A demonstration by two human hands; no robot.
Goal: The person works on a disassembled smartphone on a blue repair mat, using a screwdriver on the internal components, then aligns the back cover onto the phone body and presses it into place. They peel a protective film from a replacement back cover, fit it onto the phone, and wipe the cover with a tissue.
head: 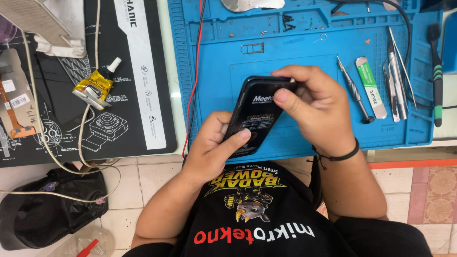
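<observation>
I hold a black phone (254, 114) with its back open over the near edge of a blue work mat (304, 38). A black battery with printed labels shows inside it. My left hand (214, 145) grips the phone's lower end, thumb pressed on the battery. My right hand (316, 107) pinches the phone's top end, thumb on the battery's upper edge and fingers curled over the top corner. Whether a small tool sits between those fingers cannot be made out.
A screwdriver (354, 90), a white pry tool (371, 85), tweezers (395, 81) and a black brush (435, 71) lie on the mat's right side. A glue tube (95, 85) rests on a black mat (138, 119) at left. Red and black wires (193, 81) hang between. A black bag (47, 209) sits on the tiled floor.
</observation>
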